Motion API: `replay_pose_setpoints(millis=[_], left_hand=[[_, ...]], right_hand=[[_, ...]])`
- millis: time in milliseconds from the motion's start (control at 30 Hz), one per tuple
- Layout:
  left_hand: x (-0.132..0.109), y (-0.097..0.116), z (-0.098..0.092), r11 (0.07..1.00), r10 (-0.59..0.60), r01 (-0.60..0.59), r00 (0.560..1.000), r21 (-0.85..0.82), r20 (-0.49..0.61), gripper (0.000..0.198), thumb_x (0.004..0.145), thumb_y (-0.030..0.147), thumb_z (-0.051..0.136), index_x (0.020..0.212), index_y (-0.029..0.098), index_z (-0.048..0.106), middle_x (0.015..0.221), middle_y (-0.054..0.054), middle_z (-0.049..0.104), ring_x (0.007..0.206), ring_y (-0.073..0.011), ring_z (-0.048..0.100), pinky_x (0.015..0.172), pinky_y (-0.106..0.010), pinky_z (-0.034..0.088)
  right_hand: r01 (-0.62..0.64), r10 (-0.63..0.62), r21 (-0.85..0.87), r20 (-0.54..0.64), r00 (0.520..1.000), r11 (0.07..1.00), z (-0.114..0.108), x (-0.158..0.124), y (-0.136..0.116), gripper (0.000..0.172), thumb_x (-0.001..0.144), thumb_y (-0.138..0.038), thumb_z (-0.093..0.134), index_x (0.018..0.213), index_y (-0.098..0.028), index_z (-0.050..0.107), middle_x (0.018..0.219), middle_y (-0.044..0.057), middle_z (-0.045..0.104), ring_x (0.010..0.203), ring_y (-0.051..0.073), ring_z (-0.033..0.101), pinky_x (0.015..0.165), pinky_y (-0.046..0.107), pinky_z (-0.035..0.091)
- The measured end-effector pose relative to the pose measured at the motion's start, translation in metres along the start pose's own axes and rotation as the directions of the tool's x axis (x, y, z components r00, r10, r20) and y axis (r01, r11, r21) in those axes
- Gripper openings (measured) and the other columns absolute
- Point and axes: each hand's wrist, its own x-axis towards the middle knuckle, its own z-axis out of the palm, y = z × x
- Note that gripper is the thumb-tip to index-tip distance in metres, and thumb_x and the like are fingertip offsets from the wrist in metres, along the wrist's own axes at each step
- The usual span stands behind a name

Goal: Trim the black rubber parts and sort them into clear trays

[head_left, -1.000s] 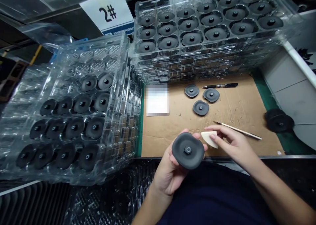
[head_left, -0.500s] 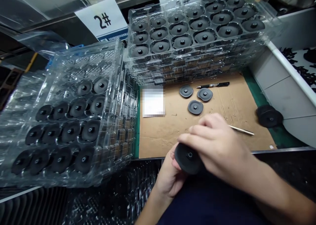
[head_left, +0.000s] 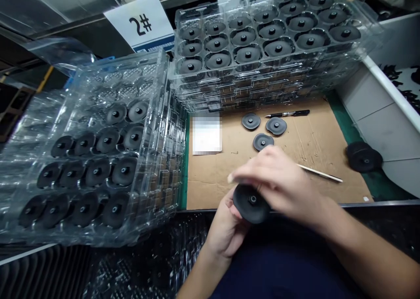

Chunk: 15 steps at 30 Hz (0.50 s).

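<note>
My left hand [head_left: 226, 233] cradles a black rubber disc [head_left: 251, 204] with a central metal nut, tilted towards me. My right hand [head_left: 278, 181] is blurred and passes over the disc's far edge, with its fingers close to or touching the rim. A pale blurred tip [head_left: 230, 178] shows past those fingers, probably the white wedge pad, which is mostly hidden. Three similar discs lie on the cardboard sheet [head_left: 311, 159] beyond my hands: [head_left: 251, 121], [head_left: 276, 126], [head_left: 263, 141].
Stacked clear plastic trays [head_left: 262, 82] holding black discs stand behind the cardboard, and a tilted tray stack [head_left: 157, 93] stands at left. A pen [head_left: 288, 113], wooden stick [head_left: 320, 173], blurred white paper [head_left: 206, 135] and stacked discs [head_left: 363, 157] lie nearby.
My right hand has moved left from beside the disc to over its far edge, and the white wedge is now mostly hidden. The disc in my left hand has tilted.
</note>
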Motion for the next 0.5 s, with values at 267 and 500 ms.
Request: replay_pose_setpoints(millis=[267,500], left_hand=[[0.000,0.005,-0.011,0.970,-0.051,0.084,0.988,-0.227,0.148,0.059,0.065,0.045,0.074,0.119,0.024,0.058,0.116,-0.006,0.064,0.102,-0.0248,0.062,0.094,-0.035,0.045],[0.001,0.007,-0.012,0.954,-0.074,0.133,0.973,-0.267,0.221,0.065,0.069,0.049,0.068,0.127,0.026,0.051,0.118,-0.006,0.060,0.099,-0.0244,0.063,0.093,-0.039,0.047]], right_hand=[[-0.514,0.510,-0.025,0.170,0.843,0.857,0.035,-0.054,0.053,0.022,0.090,-0.026,0.048,0.100,-0.021,0.067,0.087,0.003,0.068,0.078,0.016,0.057,0.069,0.030,0.045],[-0.489,0.479,-0.008,0.210,0.852,0.872,0.057,-0.059,0.059,0.026,0.087,-0.018,0.047,0.107,-0.021,0.064,0.096,0.004,0.068,0.088,0.017,0.058,0.078,0.033,0.048]])
